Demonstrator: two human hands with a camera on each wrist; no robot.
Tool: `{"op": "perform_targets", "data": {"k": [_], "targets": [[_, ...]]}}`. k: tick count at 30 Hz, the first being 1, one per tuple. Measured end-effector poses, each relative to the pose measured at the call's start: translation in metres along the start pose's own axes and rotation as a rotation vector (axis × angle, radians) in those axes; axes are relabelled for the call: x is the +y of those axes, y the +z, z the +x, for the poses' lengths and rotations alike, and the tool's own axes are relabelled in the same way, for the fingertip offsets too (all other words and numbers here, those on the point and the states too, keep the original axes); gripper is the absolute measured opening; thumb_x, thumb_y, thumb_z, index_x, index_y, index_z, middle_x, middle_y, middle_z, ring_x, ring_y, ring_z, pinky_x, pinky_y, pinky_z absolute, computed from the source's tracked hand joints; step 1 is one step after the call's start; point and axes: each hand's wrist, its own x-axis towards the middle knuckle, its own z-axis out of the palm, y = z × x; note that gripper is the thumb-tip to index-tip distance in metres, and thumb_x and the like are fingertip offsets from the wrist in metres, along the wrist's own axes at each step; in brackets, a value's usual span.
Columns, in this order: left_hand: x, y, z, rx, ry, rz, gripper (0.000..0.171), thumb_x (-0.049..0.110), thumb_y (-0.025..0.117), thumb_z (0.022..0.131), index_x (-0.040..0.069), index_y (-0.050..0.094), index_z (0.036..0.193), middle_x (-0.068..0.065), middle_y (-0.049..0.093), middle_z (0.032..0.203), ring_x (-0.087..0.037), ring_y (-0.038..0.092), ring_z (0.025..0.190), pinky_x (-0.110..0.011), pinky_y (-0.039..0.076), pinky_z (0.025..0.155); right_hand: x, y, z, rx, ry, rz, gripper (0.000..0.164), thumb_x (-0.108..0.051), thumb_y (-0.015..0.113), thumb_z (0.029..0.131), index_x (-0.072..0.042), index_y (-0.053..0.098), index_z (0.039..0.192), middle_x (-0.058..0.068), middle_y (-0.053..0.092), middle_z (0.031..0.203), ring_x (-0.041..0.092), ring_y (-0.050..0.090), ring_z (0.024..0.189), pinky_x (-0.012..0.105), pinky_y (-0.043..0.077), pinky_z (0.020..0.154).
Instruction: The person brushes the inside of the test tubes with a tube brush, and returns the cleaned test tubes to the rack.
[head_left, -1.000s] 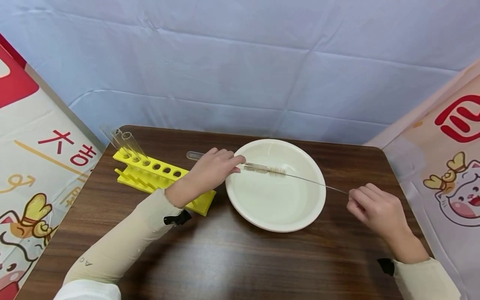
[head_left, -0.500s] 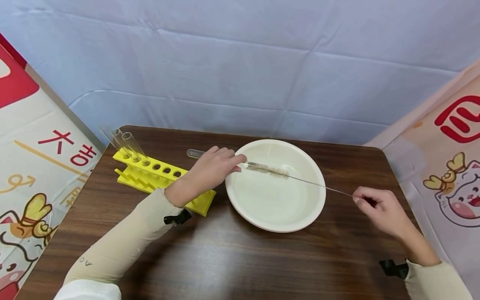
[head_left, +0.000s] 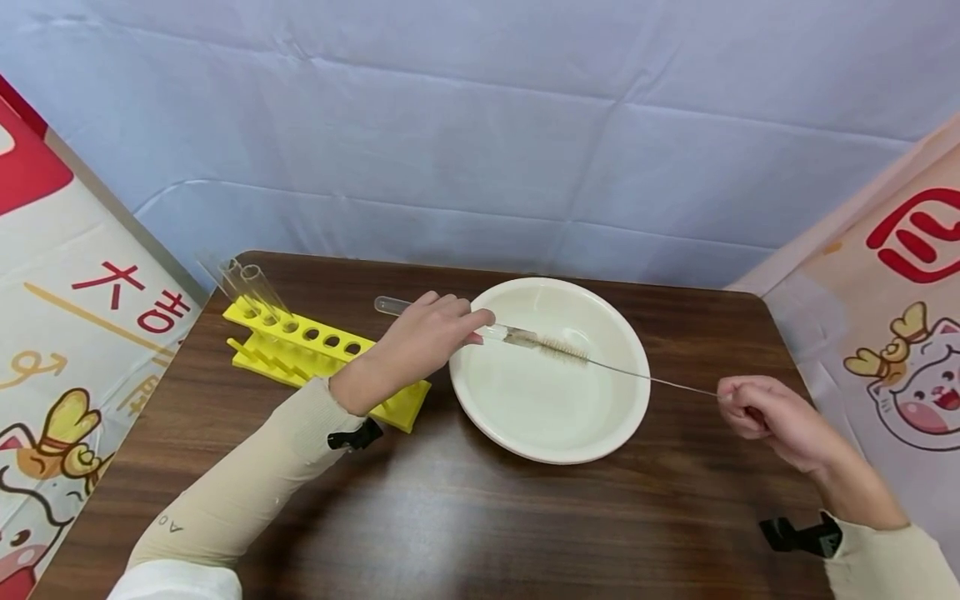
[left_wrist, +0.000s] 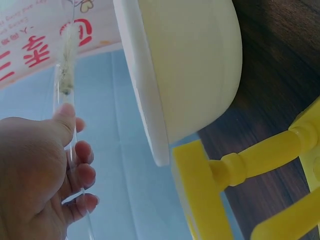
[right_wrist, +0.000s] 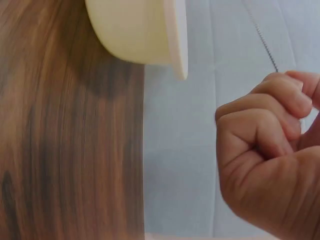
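My left hand (head_left: 438, 332) grips a clear glass test tube (head_left: 390, 306), its rounded end jutting out to the left and its mouth over the white basin (head_left: 551, 450). Fingers and thumb wrap the tube in the left wrist view. A test tube brush (head_left: 562, 348) sits partly inside the mouth, with much of its pale bristle head outside. Its thin twisted wire (right_wrist: 265, 42) runs right, past the basin's rim, to my right hand (head_left: 776, 421). The right hand's curled fingers pinch the wire's end, which is hidden within them.
Left of the basin stands a yellow test tube rack (head_left: 330, 354), holding several clear tubes (head_left: 258, 287) at its far left end. Both rest on a dark wooden table (head_left: 480, 525). A pale cloth backdrop (head_left: 480, 150) rises behind.
My right hand has moved right and slightly toward me, turning as it went. The brush has slid farther out of the tube. My left hand and the tube stay nearly still.
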Motion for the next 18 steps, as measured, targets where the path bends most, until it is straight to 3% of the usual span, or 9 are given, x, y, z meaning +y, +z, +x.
{"op": "perform_targets", "data": {"k": [5,8,10,12,15,18], "targets": [[0.001,-0.001,0.000,-0.015,0.000,0.000,0.025,0.029,0.066,0.100,0.018,0.066,0.123,-0.002,0.066,0.091,-0.020,0.061,0.081,-0.030,0.042,0.070,0.001,-0.006,0.005,-0.125,0.093,0.268,0.030,0.017,0.005,0.086,-0.002,0.024,0.074,0.009,0.016,0.056,0.023,0.010,0.045,0.033,0.008,0.041],[0.001,-0.002,0.000,-0.017,-0.001,0.002,0.025,0.029,0.066,0.100,0.018,0.065,0.123,-0.002,0.066,0.092,-0.021,0.061,0.082,-0.031,0.042,0.070,0.002,-0.008,0.006,-0.152,0.097,0.328,0.028,0.015,0.003,0.086,-0.001,0.023,0.075,0.008,0.014,0.056,0.022,0.009,0.045,0.032,0.006,0.041],[0.001,-0.002,-0.001,-0.017,-0.004,0.000,0.025,0.029,0.065,0.101,0.018,0.065,0.123,-0.002,0.066,0.092,-0.021,0.061,0.081,-0.031,0.043,0.070,0.002,-0.007,0.005,-0.106,0.071,0.262,0.031,0.015,0.003,0.089,-0.001,0.026,0.075,0.009,0.016,0.057,0.022,0.010,0.046,0.033,0.006,0.040],[0.001,-0.001,-0.001,-0.018,-0.004,0.000,0.024,0.028,0.064,0.101,0.017,0.065,0.123,-0.002,0.066,0.092,-0.021,0.061,0.081,-0.031,0.043,0.070,0.002,-0.005,0.003,-0.003,0.031,0.137,0.036,0.016,0.008,0.095,0.000,0.035,0.077,0.010,0.024,0.058,0.023,0.012,0.046,0.034,0.008,0.039],[0.001,-0.001,-0.003,-0.019,-0.007,0.001,0.024,0.028,0.064,0.102,0.017,0.065,0.123,-0.002,0.066,0.091,-0.020,0.061,0.080,-0.031,0.043,0.069,0.001,0.003,-0.003,0.204,-0.019,-0.112,0.038,0.014,0.025,0.104,0.000,0.054,0.084,0.007,0.047,0.064,0.026,0.022,0.048,0.037,0.015,0.039],[0.001,-0.002,-0.003,-0.017,-0.008,0.006,0.023,0.027,0.064,0.102,0.017,0.065,0.122,-0.002,0.065,0.089,-0.020,0.060,0.078,-0.031,0.042,0.068,0.002,0.009,-0.005,0.354,-0.051,-0.304,0.028,0.012,0.039,0.104,0.003,0.063,0.093,0.003,0.064,0.075,0.024,0.033,0.049,0.037,0.023,0.038]]}}
